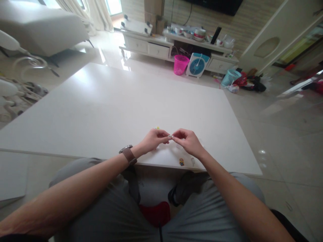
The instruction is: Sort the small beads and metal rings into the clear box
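Observation:
My left hand [156, 138] and my right hand [186, 138] meet fingertip to fingertip just above the near part of the white table [141, 107]. Both are closed in a pinch on one small whitish piece [171, 136], too small to name. Behind my left hand a bit of something yellow [157, 127] peeks out, mostly hidden. Near the table's front edge, below my right hand, lies a small yellow and blue cartoon figure [181, 162]. Beside it, close to my right wrist, is a small pale piece [193, 161] I cannot make out.
Past the table's far edge stand a pink basket [181, 64], a blue and white fan [197, 65] and a light blue basket [230, 77]. A low white cabinet [141, 45] with dishes runs along the wall. My legs are under the table's front edge.

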Tool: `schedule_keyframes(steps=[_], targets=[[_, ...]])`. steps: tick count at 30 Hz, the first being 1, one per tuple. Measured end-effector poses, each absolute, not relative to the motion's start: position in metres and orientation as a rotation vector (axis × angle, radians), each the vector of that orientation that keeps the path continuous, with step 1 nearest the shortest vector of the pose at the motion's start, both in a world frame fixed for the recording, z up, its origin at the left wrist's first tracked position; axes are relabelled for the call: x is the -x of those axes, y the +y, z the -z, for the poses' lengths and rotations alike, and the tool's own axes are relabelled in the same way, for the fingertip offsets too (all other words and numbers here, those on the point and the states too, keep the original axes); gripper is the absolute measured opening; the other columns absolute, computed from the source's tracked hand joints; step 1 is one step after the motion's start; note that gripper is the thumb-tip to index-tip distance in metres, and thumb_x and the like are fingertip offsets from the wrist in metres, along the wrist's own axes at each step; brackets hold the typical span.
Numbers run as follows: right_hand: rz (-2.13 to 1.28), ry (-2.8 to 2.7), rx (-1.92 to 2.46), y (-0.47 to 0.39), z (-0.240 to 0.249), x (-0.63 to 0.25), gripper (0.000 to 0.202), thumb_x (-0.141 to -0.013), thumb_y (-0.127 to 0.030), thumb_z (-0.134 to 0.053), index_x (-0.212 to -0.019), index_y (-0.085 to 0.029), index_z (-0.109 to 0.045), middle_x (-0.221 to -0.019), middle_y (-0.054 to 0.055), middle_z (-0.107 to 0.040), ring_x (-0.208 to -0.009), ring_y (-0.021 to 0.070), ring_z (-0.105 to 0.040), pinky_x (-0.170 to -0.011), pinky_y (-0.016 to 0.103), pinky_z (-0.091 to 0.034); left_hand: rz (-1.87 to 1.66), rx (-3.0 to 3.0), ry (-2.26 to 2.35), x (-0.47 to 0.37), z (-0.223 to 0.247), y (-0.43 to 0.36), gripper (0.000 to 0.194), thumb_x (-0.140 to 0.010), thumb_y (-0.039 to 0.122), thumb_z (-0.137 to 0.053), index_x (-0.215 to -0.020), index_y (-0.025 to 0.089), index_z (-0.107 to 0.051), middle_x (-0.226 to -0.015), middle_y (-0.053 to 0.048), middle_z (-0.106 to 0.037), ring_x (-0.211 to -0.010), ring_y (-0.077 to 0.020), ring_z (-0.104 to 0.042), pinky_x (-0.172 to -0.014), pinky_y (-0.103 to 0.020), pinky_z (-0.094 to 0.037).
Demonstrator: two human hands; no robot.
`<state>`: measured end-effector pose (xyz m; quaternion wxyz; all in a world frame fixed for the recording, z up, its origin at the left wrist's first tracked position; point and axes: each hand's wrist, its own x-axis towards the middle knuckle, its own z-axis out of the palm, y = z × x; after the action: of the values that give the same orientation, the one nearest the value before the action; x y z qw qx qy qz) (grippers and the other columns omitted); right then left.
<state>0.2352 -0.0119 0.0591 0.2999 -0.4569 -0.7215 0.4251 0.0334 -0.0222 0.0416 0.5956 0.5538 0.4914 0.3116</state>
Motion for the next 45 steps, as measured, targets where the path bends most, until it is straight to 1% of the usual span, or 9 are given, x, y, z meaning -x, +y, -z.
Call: schedule_keyframes(steps=[7, 10, 13, 16, 21, 29, 35, 42, 45], targets=[[-1.222, -1.78, 1.198, -0.012, -0.06, -0.231, 0.023, -0.08, -0.041, -0.073, -0.081, -0.018, -0.073, -0.078, 0.004, -0.073, -0.074, 0.0171, -0.065, -0.071, 0.029, -0.051, -0.734, -1.242, 1.098, -0.033, -0.048, -0.023, 0.031, -0.079, 0.042, -0.074, -0.088, 0.013, -0.073, -0.076, -0.008, -0.074, -0.067, -0.0141, -0.066, -0.048, -0.018, -0.045], [-1.148, -1.71, 1.247, -0.01, -0.062, -0.232, 0.022, -0.079, -0.04, -0.075, -0.081, -0.018, -0.074, -0.079, 0.004, -0.073, -0.073, 0.0174, -0.065, -0.07, 0.03, -0.051, -0.73, -1.223, 1.107, -0.033, -0.048, -0.023, 0.027, -0.08, 0.039, -0.074, -0.088, 0.013, -0.073, -0.077, -0.009, -0.074, -0.071, -0.0155, -0.068, -0.048, -0.018, -0.045], [-1.095, -1.638, 1.264, -0.009, -0.064, -0.234, 0.021, -0.077, -0.039, -0.076, -0.081, -0.019, -0.074, -0.079, 0.004, -0.074, -0.073, 0.0176, -0.065, -0.068, 0.03, -0.051, -0.711, -1.223, 1.131, -0.032, -0.045, -0.023, 0.032, -0.078, 0.044, -0.074, -0.09, 0.014, -0.073, -0.079, -0.01, -0.074, -0.072, -0.017, -0.068, -0.043, -0.017, -0.04], [-1.166, -1.636, 1.221, -0.011, -0.067, -0.234, 0.019, -0.076, -0.038, -0.077, -0.08, -0.019, -0.074, -0.077, 0.004, -0.074, -0.072, 0.0177, -0.066, -0.068, 0.03, -0.052, -0.68, -1.24, 1.169, -0.031, -0.042, -0.022, 0.039, -0.076, 0.051, -0.074, -0.09, 0.015, -0.073, -0.08, -0.009, -0.074, -0.066, -0.016, -0.066, -0.038, -0.017, -0.036], [-1.177, -1.747, 1.197, -0.016, -0.065, -0.231, 0.016, -0.081, -0.035, -0.072, -0.082, -0.019, -0.075, -0.079, 0.004, -0.074, -0.074, 0.0179, -0.067, -0.07, 0.03, -0.053, -0.638, -1.243, 1.133, -0.03, -0.041, -0.023, 0.043, -0.072, 0.054, -0.076, -0.09, 0.015, -0.073, -0.079, -0.008, -0.074, -0.063, -0.0136, -0.063, -0.038, -0.016, -0.034], [-1.15, -1.744, 1.216, -0.017, -0.067, -0.235, 0.015, -0.081, -0.034, -0.071, -0.081, -0.019, -0.074, -0.077, 0.004, -0.074, -0.071, 0.0167, -0.066, -0.067, 0.028, -0.051, -0.627, -1.172, 1.139, -0.03, -0.036, -0.021, 0.046, -0.068, 0.054, -0.08, -0.09, 0.014, -0.07, -0.076, -0.009, -0.073, -0.066, -0.0155, -0.065, -0.04, -0.017, -0.035], [-1.008, -1.862, 1.25, -0.019, -0.066, -0.234, 0.015, -0.083, -0.035, -0.07, -0.08, -0.02, -0.074, -0.076, 0.003, -0.074, -0.07, 0.0158, -0.066, -0.067, 0.028, -0.051, -0.6, -1.215, 1.125, -0.03, -0.039, -0.021, 0.043, -0.073, 0.053, -0.076, -0.09, 0.014, -0.071, -0.079, -0.009, -0.073, -0.067, -0.0147, -0.065, -0.041, -0.016, -0.034], [-1.006, -1.878, 1.253, -0.018, -0.061, -0.23, 0.015, -0.082, -0.036, -0.07, -0.082, -0.021, -0.072, -0.076, 0.003, -0.073, -0.07, 0.017, -0.066, -0.066, 0.03, -0.052, -0.602, -1.238, 1.08, -0.031, -0.045, -0.024, 0.042, -0.074, 0.054, -0.074, -0.091, 0.016, -0.071, -0.082, -0.009, -0.074, -0.074, -0.0172, -0.067, -0.04, -0.016, -0.034], [-1.021, -1.851, 1.232, -0.018, -0.062, -0.228, 0.016, -0.083, -0.036, -0.069, -0.083, -0.02, -0.071, -0.077, 0.003, -0.073, -0.072, 0.0168, -0.066, -0.069, 0.03, -0.052, -0.624, -1.239, 1.051, -0.03, -0.051, -0.021, 0.043, -0.076, 0.055, -0.072, -0.09, 0.015, -0.071, -0.082, -0.009, -0.073, -0.075, -0.0168, -0.067, -0.046, -0.018, -0.041]])
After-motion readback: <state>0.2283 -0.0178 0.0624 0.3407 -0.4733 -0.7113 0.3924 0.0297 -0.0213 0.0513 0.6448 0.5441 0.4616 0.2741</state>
